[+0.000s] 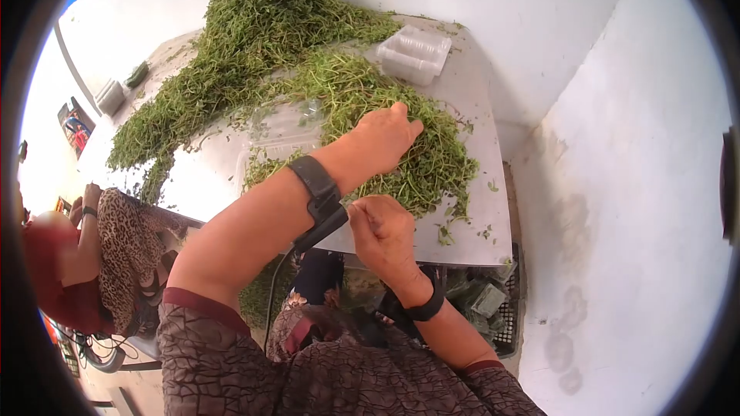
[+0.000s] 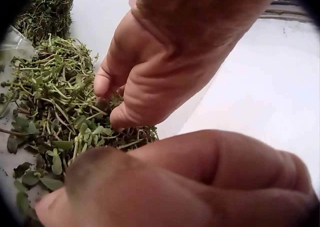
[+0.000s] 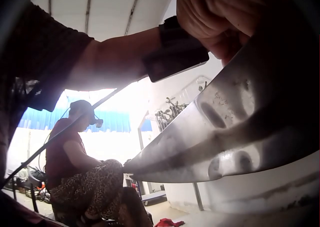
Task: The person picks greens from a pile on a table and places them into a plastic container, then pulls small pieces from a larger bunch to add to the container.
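Note:
Leafy green stems that look like purslane (image 1: 432, 162) lie in a loose heap on the pale table (image 1: 482, 243). Reaching across them, my left hand (image 1: 378, 139) has its fingertips bent down among the stems; in the left wrist view the left hand (image 2: 160, 62) pinches at the top of the heap. My right hand (image 1: 383, 235) is held at the near table edge, thumb drawn in against curled fingers. Close up, the right hand (image 2: 200, 182) covers the lower part of the left wrist view, fingertips right by some leaves. No object shows in its grip.
A much larger mound of greens (image 1: 262, 15) rises at the back. Clear plastic boxes (image 1: 416, 54) stand at the far right, and a clear tray (image 1: 281, 135) lies left of my arm. A crate (image 1: 509, 323) sits below the table. Another person (image 1: 69, 262) sits at the left.

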Motion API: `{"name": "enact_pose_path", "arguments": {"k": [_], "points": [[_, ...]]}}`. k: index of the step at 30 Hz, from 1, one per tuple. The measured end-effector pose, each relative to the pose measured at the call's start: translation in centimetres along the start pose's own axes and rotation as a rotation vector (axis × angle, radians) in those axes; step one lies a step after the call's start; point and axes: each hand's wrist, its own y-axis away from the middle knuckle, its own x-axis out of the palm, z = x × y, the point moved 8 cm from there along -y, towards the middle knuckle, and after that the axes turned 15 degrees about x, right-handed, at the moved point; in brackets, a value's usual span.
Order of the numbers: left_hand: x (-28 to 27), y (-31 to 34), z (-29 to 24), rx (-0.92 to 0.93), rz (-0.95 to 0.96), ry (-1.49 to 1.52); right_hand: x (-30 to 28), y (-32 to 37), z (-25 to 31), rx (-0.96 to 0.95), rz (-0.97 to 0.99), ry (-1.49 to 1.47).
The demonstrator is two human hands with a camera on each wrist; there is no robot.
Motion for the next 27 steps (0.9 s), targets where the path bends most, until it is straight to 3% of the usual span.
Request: {"name": "enact_pose_path", "arguments": {"k": [5, 7, 8, 10, 13, 27], "points": [[-0.8, 0.1, 0.3, -0.039, 0.012, 0.021, 0.0, 0.1, -0.1, 0.006, -0.020, -0.005], [-2.9, 1.2, 0.9, -0.074, -0.257, 0.049, 0.0, 0.0, 0.0, -0.012, -0.036, 0.006], [-3.0, 1.5, 1.2, -0.076, -0.257, 0.049, 0.0, 0.0, 0.1, -0.012, -0.034, 0.005], [-5.1, 2.6, 1.9, -0.026, -0.579, 0.192, 0.0, 0.0, 0.1, -0.002, -0.026, 0.013], [-6.4, 3.7, 3.4, -0.026, -0.659, 0.323, 0.0, 0.0, 0.1, -0.003, -0.038, -0.009], [-5.7, 6.7, 5.5, -0.300, -0.639, 1.034, 0.0, 0.0, 0.4, 0.040, 0.006, -0.042]]}}
